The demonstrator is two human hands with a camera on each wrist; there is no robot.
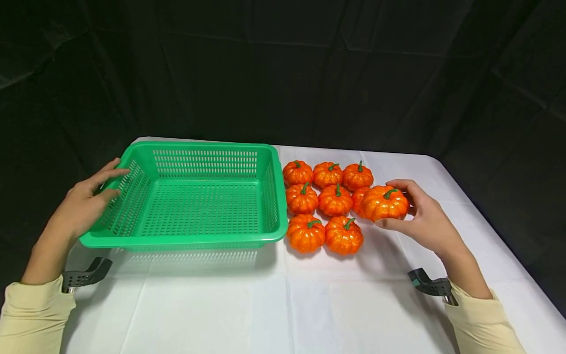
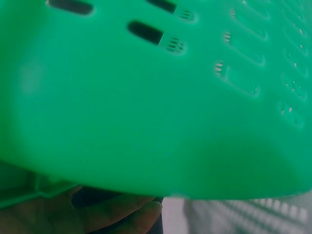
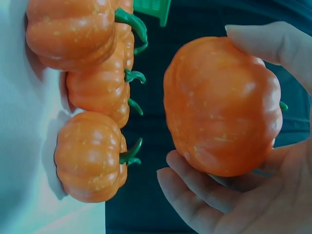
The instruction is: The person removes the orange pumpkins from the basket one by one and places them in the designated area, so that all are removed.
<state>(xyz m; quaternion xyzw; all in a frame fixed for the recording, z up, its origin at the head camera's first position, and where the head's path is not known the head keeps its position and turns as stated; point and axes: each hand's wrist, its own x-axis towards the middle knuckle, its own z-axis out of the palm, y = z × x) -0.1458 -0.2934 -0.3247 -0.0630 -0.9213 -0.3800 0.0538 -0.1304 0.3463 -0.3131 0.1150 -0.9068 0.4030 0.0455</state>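
Note:
My left hand (image 1: pixel 84 204) grips the left rim of a green plastic basket (image 1: pixel 185 240), with fingers reaching over the edge. Close to the left wrist camera, the perforated basket wall (image 2: pixel 146 112) fills the picture, and some fingers (image 2: pixel 126 214) show below it. In my right hand (image 1: pixel 422 216) is an orange pumpkin with a green stem (image 1: pixel 383 204), pinched between thumb and fingers. The right wrist view shows this pumpkin (image 3: pixel 222 107) held clear of the white cloth. Just left of it, several similar pumpkins (image 1: pixel 335 200) sit in close rows; the held one partly hides one of them.
A white cloth (image 1: pixel 287 305) covers the table, with its right edge (image 1: pixel 482 211) beyond my right hand. Black fabric (image 1: pixel 283 73) hangs behind. The basket's right wall stands right beside the pumpkin rows.

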